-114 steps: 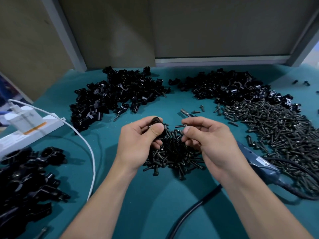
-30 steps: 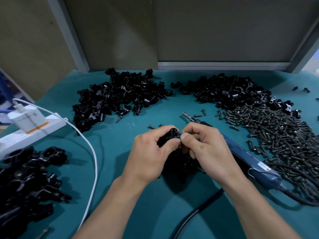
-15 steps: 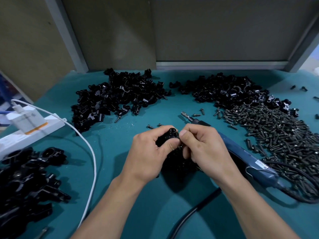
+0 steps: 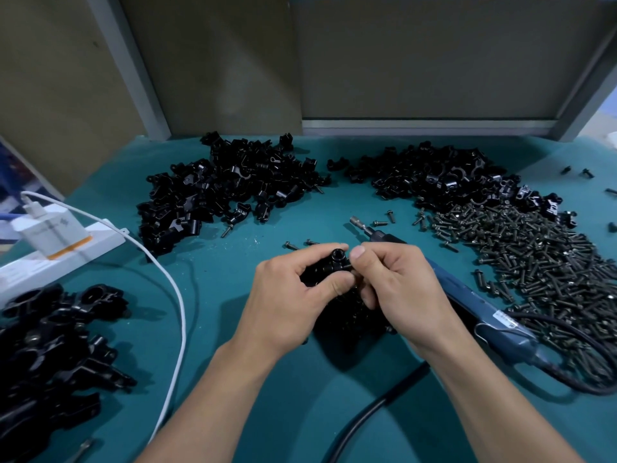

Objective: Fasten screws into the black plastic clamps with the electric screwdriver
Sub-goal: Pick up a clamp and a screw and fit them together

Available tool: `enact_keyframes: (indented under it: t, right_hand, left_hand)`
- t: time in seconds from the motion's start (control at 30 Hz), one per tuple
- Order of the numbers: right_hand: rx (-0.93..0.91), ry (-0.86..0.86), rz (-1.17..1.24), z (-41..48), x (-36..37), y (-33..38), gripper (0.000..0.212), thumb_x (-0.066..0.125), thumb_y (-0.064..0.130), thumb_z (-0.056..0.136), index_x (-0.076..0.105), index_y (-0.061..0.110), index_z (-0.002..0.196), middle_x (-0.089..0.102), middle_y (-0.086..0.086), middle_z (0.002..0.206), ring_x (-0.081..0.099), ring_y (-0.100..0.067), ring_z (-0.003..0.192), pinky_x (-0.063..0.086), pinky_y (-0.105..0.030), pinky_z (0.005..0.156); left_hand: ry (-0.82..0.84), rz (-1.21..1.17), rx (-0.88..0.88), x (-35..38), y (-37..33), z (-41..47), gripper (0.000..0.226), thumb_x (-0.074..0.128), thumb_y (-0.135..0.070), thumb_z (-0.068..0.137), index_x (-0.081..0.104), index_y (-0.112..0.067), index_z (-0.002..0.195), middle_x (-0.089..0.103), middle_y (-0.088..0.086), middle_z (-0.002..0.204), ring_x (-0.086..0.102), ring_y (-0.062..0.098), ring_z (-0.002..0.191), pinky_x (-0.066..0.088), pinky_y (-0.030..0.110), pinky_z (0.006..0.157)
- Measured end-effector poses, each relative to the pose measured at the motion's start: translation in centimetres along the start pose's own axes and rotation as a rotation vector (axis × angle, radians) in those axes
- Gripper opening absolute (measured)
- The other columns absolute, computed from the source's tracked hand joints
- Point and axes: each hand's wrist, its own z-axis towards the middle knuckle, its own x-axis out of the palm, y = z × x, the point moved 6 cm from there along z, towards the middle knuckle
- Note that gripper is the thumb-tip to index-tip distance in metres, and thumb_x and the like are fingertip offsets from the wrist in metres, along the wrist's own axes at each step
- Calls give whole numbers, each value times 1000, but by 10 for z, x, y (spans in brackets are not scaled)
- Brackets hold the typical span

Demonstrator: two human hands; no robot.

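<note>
Hand spacing: left hand (image 4: 287, 295) and right hand (image 4: 400, 289) have closed together, fingertips now meeting.
Grip: clamp (image 4: 335, 259) now pinched by both hands.
Cover: screw pile (image 4: 350, 319) now mostly hidden beneath them.

The dark heap (image 4: 347, 325) mostly hidden; power strip (image 4: 63, 259) cut off.

We count two hands, left hand (image 4: 287, 295) and right hand (image 4: 400, 289); one held clamp (image 4: 336, 255); one electric screwdriver (image 4: 474, 300); three clamp heaps, far-left heap (image 4: 227, 192), far-right heap (image 4: 434, 178), near-left heap (image 4: 50, 345); one broad screw heap (image 4: 541, 262); one power strip (image 4: 66, 259); one charger (image 4: 46, 232); one white cable (image 4: 182, 312).
</note>
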Motion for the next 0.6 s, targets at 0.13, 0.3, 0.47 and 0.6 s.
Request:
enact_keyframes:
  t: [0.13,0.3,0.47,0.6]
  right_hand:
    - [2,7,-4,0,-1,0,46,51,49,97,61,13,70,53,4,49,44,-14,49,34,-26,48]
    - [-1,-11,-21,0,-1,3,43,50,46,99,62,20,67,49,5,49,42,-13,49,33,-26,47]
    - [-33,-53,-52,-3,1,10,39,50,44,101,68,31,70,42,10,49,38,-7,47,30,-22,45]
    - [-35,-111,-179,-5,-1,8,55,49,50,101,50,6,69,35,10,51,31,-7,49,26,-21,47]
  left_hand:
    - [30,-20,-25,2,1,-1,32,81,-42,86,77,-39,117,76,-28,99,72,-2,95,54,18,82]
    - [56,-14,-16,6,1,-1,30,77,-43,91,76,-38,121,76,-25,95,71,-1,86,52,15,75]
    - [71,-132,-25,10,4,0,32,70,-48,92,76,-36,121,74,-23,84,67,-4,73,49,17,72]
    - [84,-132,32,11,1,-1,13,69,-41,96,75,-40,108,70,-19,73,61,1,61,48,17,62]
